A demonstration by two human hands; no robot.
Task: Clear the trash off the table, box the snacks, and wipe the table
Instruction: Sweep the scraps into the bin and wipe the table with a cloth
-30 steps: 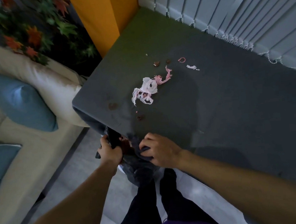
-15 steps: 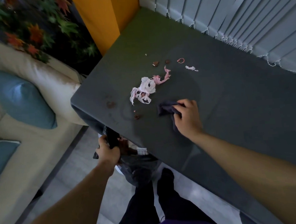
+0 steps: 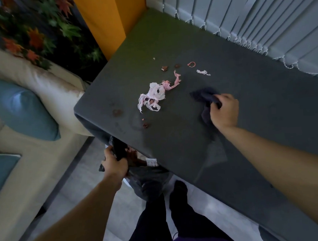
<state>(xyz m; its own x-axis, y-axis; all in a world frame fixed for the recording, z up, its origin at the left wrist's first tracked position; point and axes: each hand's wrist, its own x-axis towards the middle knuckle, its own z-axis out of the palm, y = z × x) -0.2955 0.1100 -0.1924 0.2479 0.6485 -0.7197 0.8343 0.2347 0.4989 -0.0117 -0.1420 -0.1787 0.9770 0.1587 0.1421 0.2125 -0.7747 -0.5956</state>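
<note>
On the dark grey table (image 3: 267, 124) lies a crumpled pink-and-white wrapper (image 3: 153, 96) with small scraps behind it: a brown crumb piece (image 3: 165, 68), a pink ring (image 3: 191, 64) and a white shred (image 3: 202, 72). Brown smears (image 3: 116, 112) mark the near left corner. My right hand (image 3: 222, 112) presses a dark cloth (image 3: 205, 98) on the table, to the right of the wrapper. Below the table edge, my left hand (image 3: 115, 164) grips the rim of a black trash bag (image 3: 147, 177), which holds some trash.
A cream sofa (image 3: 39, 94) with blue cushions (image 3: 20, 109) stands to the left. An orange pillar (image 3: 107, 16) and vertical blinds (image 3: 250, 14) border the table's far side. My legs (image 3: 161, 214) stand on the pale floor by the table's near edge.
My right hand left the bag's rim, took the dark cloth onto the table and slid it away to the right. My left hand keeps holding the bag.
</note>
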